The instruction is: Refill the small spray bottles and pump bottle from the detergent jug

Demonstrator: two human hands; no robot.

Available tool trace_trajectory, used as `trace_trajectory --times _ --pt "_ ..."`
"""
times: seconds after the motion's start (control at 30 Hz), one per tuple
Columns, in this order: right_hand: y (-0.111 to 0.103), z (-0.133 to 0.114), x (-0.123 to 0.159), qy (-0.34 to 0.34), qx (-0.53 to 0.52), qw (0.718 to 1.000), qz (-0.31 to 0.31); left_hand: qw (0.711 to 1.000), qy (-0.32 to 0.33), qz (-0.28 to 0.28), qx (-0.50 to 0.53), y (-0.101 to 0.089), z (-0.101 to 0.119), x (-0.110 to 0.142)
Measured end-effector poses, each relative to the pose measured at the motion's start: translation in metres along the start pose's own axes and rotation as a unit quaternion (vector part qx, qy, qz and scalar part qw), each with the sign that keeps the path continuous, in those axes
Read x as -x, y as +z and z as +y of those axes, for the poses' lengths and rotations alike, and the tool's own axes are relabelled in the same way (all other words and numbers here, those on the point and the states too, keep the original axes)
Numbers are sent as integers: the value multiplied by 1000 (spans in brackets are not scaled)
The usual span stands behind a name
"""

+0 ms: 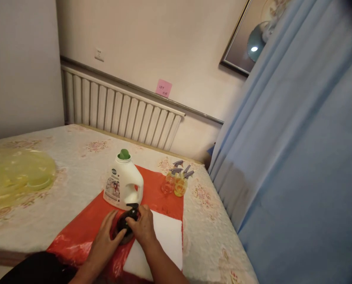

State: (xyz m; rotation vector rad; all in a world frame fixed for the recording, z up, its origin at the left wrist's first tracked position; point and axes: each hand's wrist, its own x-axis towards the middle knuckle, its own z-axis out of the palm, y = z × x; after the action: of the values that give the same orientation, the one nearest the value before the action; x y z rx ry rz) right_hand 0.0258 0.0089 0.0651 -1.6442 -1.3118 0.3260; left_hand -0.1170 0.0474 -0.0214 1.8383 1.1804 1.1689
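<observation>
A small dark, rounded pump bottle (125, 239) with a black pump head (131, 215) is between my two hands. My left hand (103, 238) is curved round the bottle's left side, its thumb towards the front. From the right, my right hand (144, 225) grips the pump top with thumb and fingers. Part of the bottle is hidden by the fingers. Just behind it stands a large white jug (121, 185) with a handle, a printed label and a green piece in its mouth. White paper (166, 240) lies under my right forearm.
A red sheet (87, 221) lies beneath these things on the flowered tablecloth (72, 154). Spray bottles with grey triggers, one pinkish (167, 185) and one yellow (180, 187), stand at the back right. Yellow translucent plastic (19, 173) lies left. A blue curtain (297, 130) hangs right.
</observation>
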Motion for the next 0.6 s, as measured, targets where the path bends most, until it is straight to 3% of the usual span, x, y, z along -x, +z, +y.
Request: trace_trajectory --times 0.13,0.33,0.5,0.6 --pt "-11 15 -6 49 -70 996 37 997 -50 38 -39 -4 1 7" --pt "-35 39 -15 89 -119 987 63 998 -27 4 -48 -4 -8 15" --pt "-75 58 -37 96 -85 984 121 997 -1 -16 -70 -2 -22 21" --pt "-101 72 -54 93 -40 982 160 995 10 -60 -80 -1 -25 28"
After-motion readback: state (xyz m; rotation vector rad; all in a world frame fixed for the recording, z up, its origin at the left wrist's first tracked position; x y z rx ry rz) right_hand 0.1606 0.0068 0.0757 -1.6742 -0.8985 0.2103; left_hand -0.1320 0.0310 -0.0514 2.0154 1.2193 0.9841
